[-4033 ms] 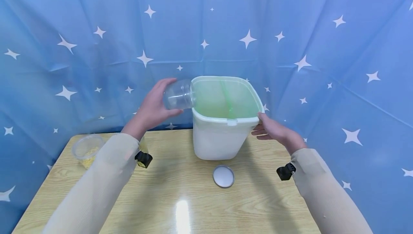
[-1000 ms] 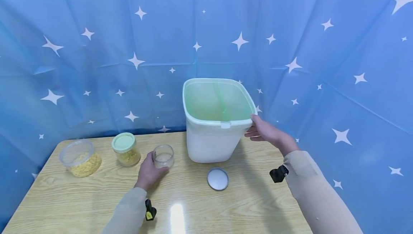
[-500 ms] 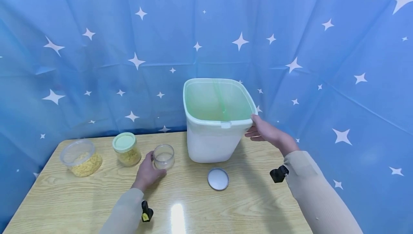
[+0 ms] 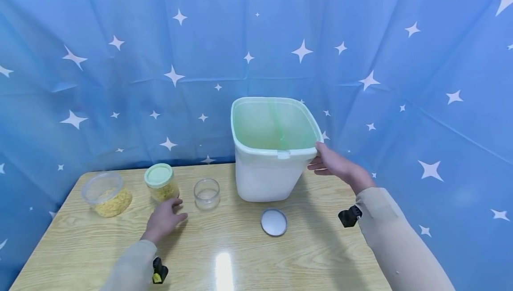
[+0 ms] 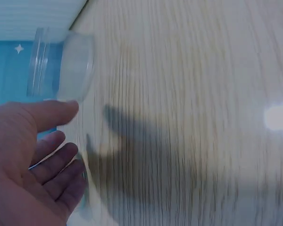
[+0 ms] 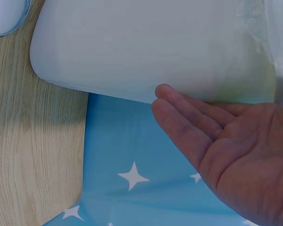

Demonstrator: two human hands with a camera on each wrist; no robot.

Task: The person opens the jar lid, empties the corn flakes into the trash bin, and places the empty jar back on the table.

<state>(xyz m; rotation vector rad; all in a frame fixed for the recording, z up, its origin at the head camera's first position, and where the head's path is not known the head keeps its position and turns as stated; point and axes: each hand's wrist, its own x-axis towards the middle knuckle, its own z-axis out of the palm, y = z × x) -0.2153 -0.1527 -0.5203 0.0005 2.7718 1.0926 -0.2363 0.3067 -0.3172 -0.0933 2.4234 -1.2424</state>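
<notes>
My left hand (image 4: 164, 222) is just in front of a clear jar with a pale green lid (image 4: 161, 183) holding yellow pieces. Its fingers are loosely bent, with nothing gripped; whether they touch that jar I cannot tell. To its right, apart from it, an uncapped clear jar (image 4: 206, 194) stands upright. In the left wrist view the same clear jar (image 5: 75, 66) appears beyond the thumb. My right hand (image 4: 334, 164) holds a white bin (image 4: 266, 177) at its right front corner, thumb at the rim, other fingers extended below it along the outside.
Left of the lidded jar sits a clear round tub (image 4: 112, 202) with yellow pieces. A round lid, white inside (image 4: 274, 222), lies on the wooden table (image 4: 256, 264) before the bin. A blue star-patterned curtain (image 4: 192, 46) hangs behind.
Earlier my left hand tipped the clear jar at the bin's rim, then stood it upright on the table. It has since let go and moved left to the lidded jar. The right hand stayed.
</notes>
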